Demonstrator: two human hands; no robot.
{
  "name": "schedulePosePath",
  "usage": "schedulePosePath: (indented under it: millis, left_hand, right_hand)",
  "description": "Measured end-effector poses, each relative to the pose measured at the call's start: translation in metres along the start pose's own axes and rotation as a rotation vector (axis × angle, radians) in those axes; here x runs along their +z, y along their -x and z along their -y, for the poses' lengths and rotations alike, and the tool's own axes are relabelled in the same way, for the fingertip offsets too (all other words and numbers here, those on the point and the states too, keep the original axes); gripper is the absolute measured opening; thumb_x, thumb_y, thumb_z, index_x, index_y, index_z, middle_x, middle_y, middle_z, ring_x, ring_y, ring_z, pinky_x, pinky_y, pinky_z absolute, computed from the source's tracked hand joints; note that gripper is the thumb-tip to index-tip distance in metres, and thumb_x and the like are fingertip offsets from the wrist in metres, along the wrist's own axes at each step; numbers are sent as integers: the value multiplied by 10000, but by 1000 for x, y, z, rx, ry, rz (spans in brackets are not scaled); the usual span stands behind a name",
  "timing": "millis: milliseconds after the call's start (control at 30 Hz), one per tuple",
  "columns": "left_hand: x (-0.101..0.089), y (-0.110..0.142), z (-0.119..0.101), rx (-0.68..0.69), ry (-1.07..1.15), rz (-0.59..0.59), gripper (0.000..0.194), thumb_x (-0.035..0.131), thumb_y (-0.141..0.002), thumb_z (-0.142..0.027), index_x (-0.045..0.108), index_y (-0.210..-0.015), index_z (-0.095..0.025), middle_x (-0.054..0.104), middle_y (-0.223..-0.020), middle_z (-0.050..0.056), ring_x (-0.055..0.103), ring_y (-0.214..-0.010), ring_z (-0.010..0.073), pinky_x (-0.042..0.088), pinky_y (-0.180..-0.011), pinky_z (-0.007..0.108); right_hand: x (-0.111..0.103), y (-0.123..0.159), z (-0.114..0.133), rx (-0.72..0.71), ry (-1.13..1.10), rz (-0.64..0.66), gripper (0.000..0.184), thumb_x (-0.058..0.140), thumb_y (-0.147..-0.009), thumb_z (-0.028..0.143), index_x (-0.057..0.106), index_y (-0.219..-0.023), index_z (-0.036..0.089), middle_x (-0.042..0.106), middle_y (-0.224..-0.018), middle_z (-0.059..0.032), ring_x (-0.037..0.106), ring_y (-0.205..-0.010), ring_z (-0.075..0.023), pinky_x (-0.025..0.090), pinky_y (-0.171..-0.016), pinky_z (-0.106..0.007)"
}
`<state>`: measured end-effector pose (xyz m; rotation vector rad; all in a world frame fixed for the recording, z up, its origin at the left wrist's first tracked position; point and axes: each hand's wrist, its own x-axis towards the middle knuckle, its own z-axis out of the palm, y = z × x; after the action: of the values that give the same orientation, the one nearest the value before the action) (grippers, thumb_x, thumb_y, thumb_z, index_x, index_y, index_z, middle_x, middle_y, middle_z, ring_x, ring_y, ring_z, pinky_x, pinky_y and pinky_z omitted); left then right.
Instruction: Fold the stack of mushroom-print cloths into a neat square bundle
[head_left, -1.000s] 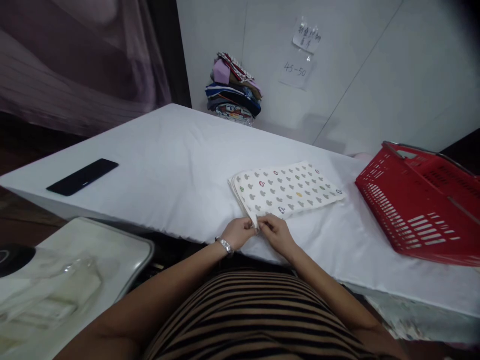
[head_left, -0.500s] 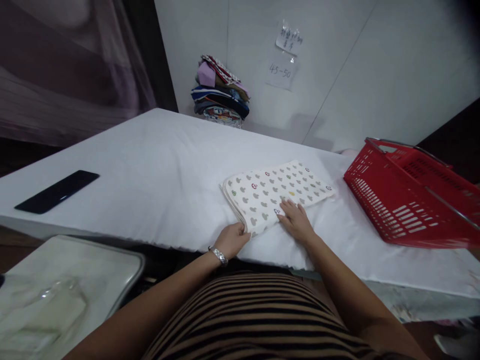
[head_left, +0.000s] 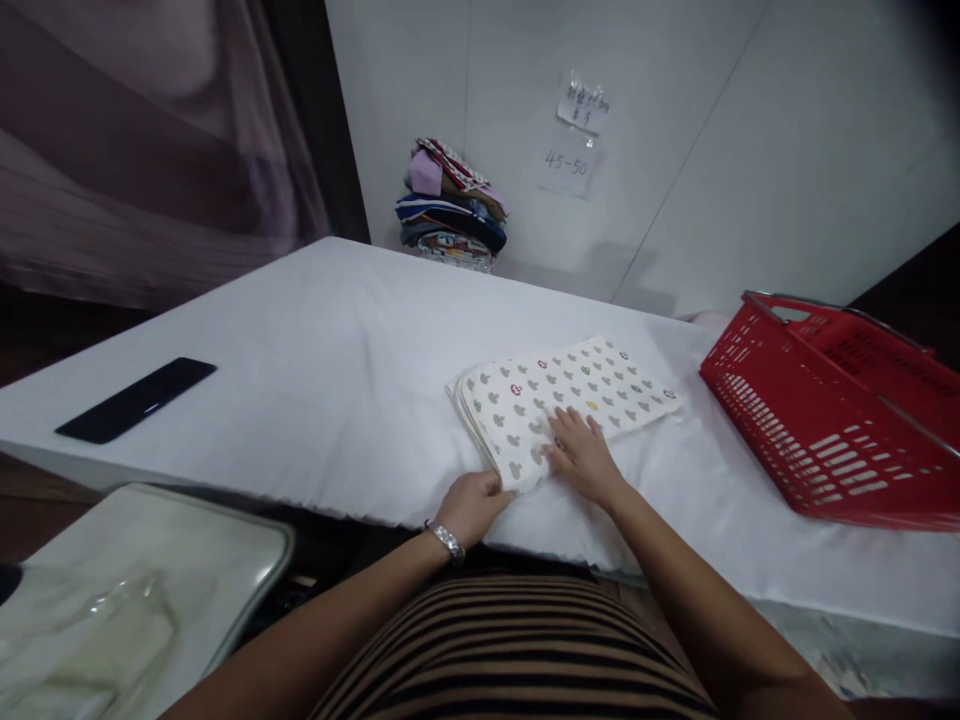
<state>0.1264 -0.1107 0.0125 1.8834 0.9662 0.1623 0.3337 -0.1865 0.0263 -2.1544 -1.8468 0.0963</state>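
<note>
A folded white cloth [head_left: 559, 392] with small grey mushroom-like prints and a few coloured ones lies flat on the white-covered table [head_left: 322, 370]. Its layers show along the left edge. My left hand [head_left: 471, 507], with a silvery bracelet at the wrist, pinches the cloth's near left corner between thumb and fingers. My right hand [head_left: 585, 455] rests flat on the near edge of the cloth, fingers spread.
A red plastic basket [head_left: 840, 440] stands at the right of the table. A dark flat phone-like object [head_left: 139, 398] lies at the left. Folded clothes [head_left: 454, 210] are piled behind the table. A pale stool-like surface [head_left: 157, 590] holds a plastic bag at lower left.
My right hand has slid a little to the left across the cloth. My left hand keeps its hold on the corner. The whole view has shifted slightly.
</note>
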Motion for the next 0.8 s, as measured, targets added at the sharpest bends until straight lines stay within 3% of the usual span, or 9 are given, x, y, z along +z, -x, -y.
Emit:
schedulePosePath:
  millis: [133, 267, 433, 600, 667, 733, 800]
  left_hand:
    - [2, 0, 1, 47, -84, -62, 334, 528, -729, -436, 471, -519, -182, 468, -527, -32, 430, -561, 117, 254, -521, 233]
    - [2, -1, 3, 45, -67, -56, 334, 523, -732, -449, 474, -537, -183, 486, -540, -27, 428, -555, 116, 257, -511, 236]
    - [1, -1, 4, 0, 36, -17, 311, 513, -735, -428, 480, -551, -180, 466, -511, -38, 417, -520, 102, 264, -485, 226]
    - [-11, -6, 11, -168, 316, 148, 310, 504, -734, -483, 543, -674, -181, 435, -457, -63, 384, -396, 86, 298, -432, 225]
    - [-25, -10, 13, -180, 341, 72, 317, 504, -740, -483, 583, -775, -178, 441, -467, -66, 393, -393, 89, 323, -432, 227]
    - [-43, -19, 9, -111, 211, -132, 312, 499, -758, -456, 600, -871, -184, 487, -510, -53, 451, -443, 105, 368, -473, 236]
    - [-60, -32, 1, 58, -23, -347, 283, 477, -792, -416, 602, -917, -196, 582, -629, -15, 547, -579, 137, 432, -584, 263]
  right_hand:
    - [4, -22, 37, -236, -115, 77, 472, 376, -923, 364, 366, -1375, 229, 303, -1460, -81, 201, -1367, -226, 211, -1077, -490]
    - [17, -58, 59, -340, -139, 178, 478, 378, -913, 298, 352, -1381, 203, 281, -1470, -89, 176, -1372, -242, 202, -1079, -492]
    - [32, -87, 64, -342, -129, 257, 493, 374, -910, 309, 344, -1381, 167, 289, -1463, -116, 190, -1364, -272, 204, -1068, -511]
    - [35, -90, 58, -359, -160, 296, 492, 360, -921, 348, 327, -1390, 202, 279, -1471, -97, 189, -1366, -260, 200, -1071, -505]
    - [32, -94, 54, -349, -180, 279, 482, 356, -925, 347, 328, -1389, 218, 280, -1471, -91, 190, -1368, -242, 213, -1071, -485]
    - [28, -104, 49, -316, -172, 230, 484, 341, -931, 352, 317, -1395, 215, 259, -1479, -93, 171, -1373, -230, 201, -1077, -478]
    - [28, -116, 46, -267, -124, 193, 513, 349, -925, 364, 296, -1405, 192, 225, -1490, -102, 137, -1380, -242, 169, -1083, -491]
